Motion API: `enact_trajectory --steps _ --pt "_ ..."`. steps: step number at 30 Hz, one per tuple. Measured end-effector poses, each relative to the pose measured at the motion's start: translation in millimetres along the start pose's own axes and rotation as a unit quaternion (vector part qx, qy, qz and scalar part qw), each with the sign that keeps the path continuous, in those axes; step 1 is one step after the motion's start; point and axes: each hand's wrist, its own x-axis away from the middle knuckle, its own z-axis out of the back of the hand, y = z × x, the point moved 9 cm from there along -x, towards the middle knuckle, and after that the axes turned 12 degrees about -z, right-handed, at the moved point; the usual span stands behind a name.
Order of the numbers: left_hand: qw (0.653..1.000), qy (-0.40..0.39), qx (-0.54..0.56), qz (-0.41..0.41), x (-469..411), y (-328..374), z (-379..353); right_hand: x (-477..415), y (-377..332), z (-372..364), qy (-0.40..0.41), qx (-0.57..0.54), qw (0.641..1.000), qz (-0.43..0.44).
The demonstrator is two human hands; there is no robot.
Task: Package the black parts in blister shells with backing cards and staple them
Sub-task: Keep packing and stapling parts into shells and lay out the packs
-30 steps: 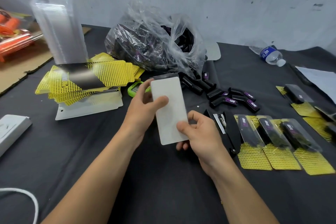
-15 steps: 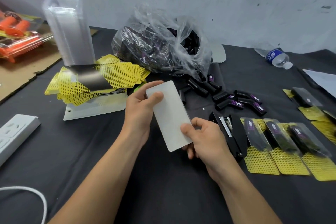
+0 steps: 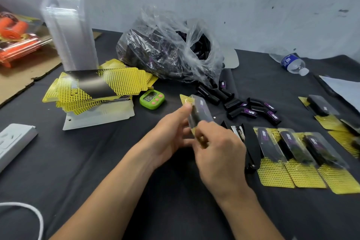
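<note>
Your left hand (image 3: 171, 134) and right hand (image 3: 218, 154) both pinch the clear plastic blister shell holding a black part on its yellow dotted backing card (image 3: 200, 112), mid-table just left of the black stapler (image 3: 251, 142). Light; the shell looks thin, slick and crushable, the card stiffer, so grip the flat card edges, not the bubble. Count: one pack in hand, three finished packs (image 3: 296, 154) near right, at least two more far right, roughly eight loose black parts (image 3: 241, 113).
</note>
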Motion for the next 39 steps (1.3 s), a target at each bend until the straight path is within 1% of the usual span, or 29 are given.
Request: enact_trajectory --steps 1,2,3,5,6,7,8,9,10,11,12,14,16,18,22,24,33,37,39 --pt "1.0 -0.009 -0.003 -0.003 -0.5 -1.3 -1.9 2.2 -7.1 -3.9 -0.008 0.021 0.999 0.026" --pt "1.0 0.006 -0.012 -0.011 -1.3 -1.2 1.2 3.7 -10.8 -8.8 -0.025 0.033 0.998 0.041" --pt "0.999 0.029 -0.019 -0.02 -1.7 -0.6 5.7 4.7 -11.1 -16.4 -0.058 0.044 0.996 0.045" --pt "0.996 0.07 -0.03 -0.045 -1.8 4.4 15.8 8.0 -3.6 -33.5 -0.158 0.064 0.985 0.023" --pt "0.994 0.079 -0.03 -0.062 -2.3 7.7 20.1 9.9 3.3 -38.8 -0.204 0.048 0.978 -0.006" --pt "0.993 0.081 -0.025 -0.076 -3.0 11.2 22.0 10.3 9.7 -40.1 -0.231 0.006 0.972 -0.046" --pt "0.993 0.08 -0.016 -0.083 -3.8 13.7 23.5 8.3 16.7 -37.5 -0.225 -0.044 0.97 -0.087" --pt "0.993 0.075 -0.009 -0.089 -5.2 16.1 24.1 4.7 25.3 -31.8 -0.19 -0.081 0.97 -0.126" --pt "0.993 0.067 -0.008 -0.097 -6.2 18.8 23.8 0.8 34.7 -24.6 -0.144 -0.1 0.971 -0.161" --pt "0.993 0.056 -0.009 -0.105 -6.8 21.0 22.3 -1.6 44.3 -20.9 -0.116 -0.113 0.967 -0.198" --pt "0.993 0.043 -0.009 -0.112 -6.9 22.0 20.6 -2.2 53.2 -23.1 -0.119 -0.134 0.956 -0.233" --pt "0.992 0.013 0.0 -0.124 -6.5 23.6 15.8 1.5 61.9 -37.7 -0.182 -0.197 0.92 -0.285" --pt "0.99 -0.011 0.0 -0.138 -5.6 26.1 12.8 6.1 61.0 -50.9 -0.235 -0.231 0.896 -0.297" --pt "0.988 -0.031 0.002 -0.154 -5.1 29.5 10.6 7.7 60.9 -59.3 -0.253 -0.257 0.883 -0.3" --pt "0.986 -0.05 0.008 -0.161 -1.6 32.8 6.4 8.2 63.4 -67.5 -0.275 -0.376 0.818 -0.337" --pt "0.987 -0.041 -0.004 -0.157 -0.6 31.9 4.8 9.1 65.1 -68.0 -0.278 -0.4 0.8 -0.351" --pt "0.99 -0.014 -0.009 -0.14 0.7 31.0 6.0 11.2 65.3 -70.2 -0.3 -0.393 0.787 -0.369" --pt "0.992 -0.012 0.002 -0.128 -1.6 27.2 8.0 12.5 65.9 -69.0 -0.297 -0.393 0.786 -0.374" --pt "0.993 -0.015 0.005 -0.119 -3.5 23.8 7.7 13.5 68.4 -69.0 -0.293 -0.4 0.779 -0.383"
